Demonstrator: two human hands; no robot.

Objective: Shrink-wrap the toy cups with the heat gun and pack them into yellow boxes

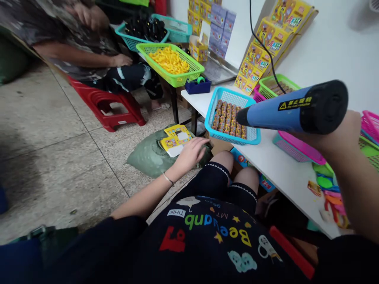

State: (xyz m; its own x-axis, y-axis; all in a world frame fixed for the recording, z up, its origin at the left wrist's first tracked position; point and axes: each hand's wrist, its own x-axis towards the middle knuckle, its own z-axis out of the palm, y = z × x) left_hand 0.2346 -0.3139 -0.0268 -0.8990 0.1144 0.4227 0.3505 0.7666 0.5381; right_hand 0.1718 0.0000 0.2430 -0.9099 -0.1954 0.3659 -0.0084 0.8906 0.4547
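My right hand [334,136] grips a blue heat gun [275,108] with a black nozzle and black rear end; the gun hides most of the fingers. Its nozzle points left, overlapping the right side of a light-blue basket [251,136] on the table. Inside the basket stand rows of small round capsules [226,118] with printed wrapping. Below and left of the basket, my left hand [192,152] reaches out palm down near my knees, fingers extended and holding nothing. Just beyond it, a yellow unfolded carton [174,140] lies on a green sack [148,156].
A green basket of yellow pieces [171,61] and a teal basket of black pieces [145,29] stand farther left. A co-worker sits on a red stool [109,104]. Yellow boxes [251,67] are stacked by the wall. A black cable [260,43] hangs down. A pink-rimmed basket [299,148] stands at right.
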